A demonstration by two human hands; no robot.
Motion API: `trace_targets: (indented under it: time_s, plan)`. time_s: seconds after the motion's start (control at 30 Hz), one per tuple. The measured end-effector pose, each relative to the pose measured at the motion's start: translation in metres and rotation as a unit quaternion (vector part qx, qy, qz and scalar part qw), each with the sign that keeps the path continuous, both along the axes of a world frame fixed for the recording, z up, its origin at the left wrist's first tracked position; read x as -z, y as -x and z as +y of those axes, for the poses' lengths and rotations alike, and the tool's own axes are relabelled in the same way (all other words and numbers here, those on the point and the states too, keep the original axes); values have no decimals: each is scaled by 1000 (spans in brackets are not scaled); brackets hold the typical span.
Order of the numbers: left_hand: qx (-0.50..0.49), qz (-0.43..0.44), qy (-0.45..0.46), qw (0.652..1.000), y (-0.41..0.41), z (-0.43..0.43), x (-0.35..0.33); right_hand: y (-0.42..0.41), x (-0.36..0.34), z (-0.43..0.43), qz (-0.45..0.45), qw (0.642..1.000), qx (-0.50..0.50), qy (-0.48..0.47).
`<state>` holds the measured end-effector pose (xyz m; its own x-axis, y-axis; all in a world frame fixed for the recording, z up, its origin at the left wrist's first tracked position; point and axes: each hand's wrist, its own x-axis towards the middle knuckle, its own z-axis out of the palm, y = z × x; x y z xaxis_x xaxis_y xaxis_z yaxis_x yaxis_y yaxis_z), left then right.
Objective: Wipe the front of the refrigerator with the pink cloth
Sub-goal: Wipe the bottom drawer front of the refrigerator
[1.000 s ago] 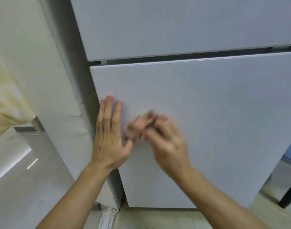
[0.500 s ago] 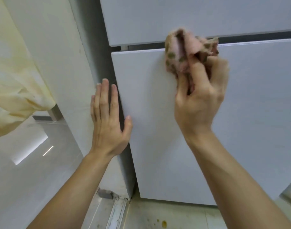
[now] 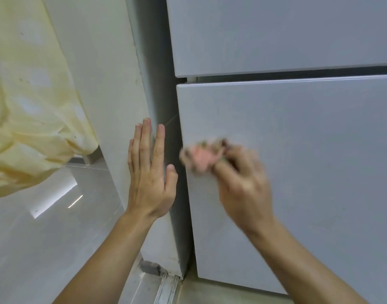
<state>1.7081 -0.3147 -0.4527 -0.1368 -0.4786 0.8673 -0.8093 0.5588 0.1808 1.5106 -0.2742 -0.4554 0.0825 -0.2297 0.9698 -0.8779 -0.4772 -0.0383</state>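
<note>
The right hand [image 3: 243,185] was clenched around the pink cloth [image 3: 201,159], which was bunched into a wad with dark speckled patches and stuck out past the fingertips. The wad lay against the lower door [image 3: 309,172] of the refrigerator, close to that door's left edge and about halfway down its visible height. Hand and cloth were both smeared with blur, which suggested a quick rubbing stroke; the exact lie of the fingers could not be made out. Bunching the cloth probably gave a firm pad to press with and kept the loose ends from trailing. The left hand [image 3: 151,178] held nothing: its fingers were straight and close together, the thumb was spread, and the palm faced the pale wall [image 3: 104,84] at the corner just beside the refrigerator's side. It seemed to rest there, most likely as a brace while the person leaned in and down, though actual contact was hard to confirm. Above the lower door a dark gap [image 3: 298,76] separated it from the upper door [image 3: 276,34], which neither hand was near. A crumpled yellow fabric [image 3: 30,106] hung at the far left, well apart from the work, over a glossy pale floor [image 3: 34,249]. Judging by where the cloth sat, the wiping was on the lower door's left part, and much of the front to the right and above looked left to cover.
</note>
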Motion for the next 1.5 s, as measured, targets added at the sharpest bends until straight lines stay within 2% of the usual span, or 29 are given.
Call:
trace_targets:
  time_s: [0.1,0.17,0.27,0.37,0.47,0.57,0.63,0.73,0.8,0.87,0.93,0.97,1.07,1.1,1.13,1.2,1.27,1.33,1.4,1.5]
  plan:
    - [-38,-10,-3,999,-7,-5,2,-17,-72,-13,-162,985,5,65]
    - [-53,-20,0,998,-10,-8,4,-29,-86,-19,-183,979,7,85]
    - [-45,-13,9,999,-11,-12,5,-37,-66,-24,-113,990,13,77]
    - [-17,13,12,1000,-12,-12,3,-37,-5,-20,15,999,-19,37]
    - [-1,25,8,1000,-15,-8,2,-21,84,-6,150,986,-46,-61]
    - [-9,32,-1,999,-16,1,2,-4,130,5,199,964,-72,-160]
    - [1,35,7,999,-10,11,1,-3,119,11,123,965,-107,-203]
    - [48,15,36,998,4,26,-2,7,61,30,-67,958,-161,-226]
    - [126,27,-27,991,20,39,-11,22,17,46,-170,936,-200,-236]
    - [227,79,-186,953,39,53,-24,34,-12,57,-255,899,-234,-268]
    - [310,139,-322,884,55,63,-37,43,-25,68,-299,877,-243,-289]
    - [333,148,-358,860,61,65,-41,46,-26,74,-304,869,-246,-302]
    - [355,153,-395,834,74,70,-51,63,-30,90,-301,836,-271,-369]
    - [362,173,-419,814,77,70,-54,71,-32,95,-304,828,-275,-382]
    - [373,191,-452,788,80,69,-55,79,-33,99,-301,828,-274,-385]
    - [406,176,-509,738,88,76,-59,91,-36,106,-265,853,-251,-373]
    - [409,107,-523,740,98,82,-58,100,-39,112,-213,882,-213,-361]
    - [387,58,-523,757,104,84,-58,109,-43,114,-212,879,-208,-374]
    - [384,61,-549,739,107,82,-56,122,-47,115,-269,861,-204,-380]
    - [386,93,-584,708,113,83,-56,136,-49,118,-300,858,-159,-385]
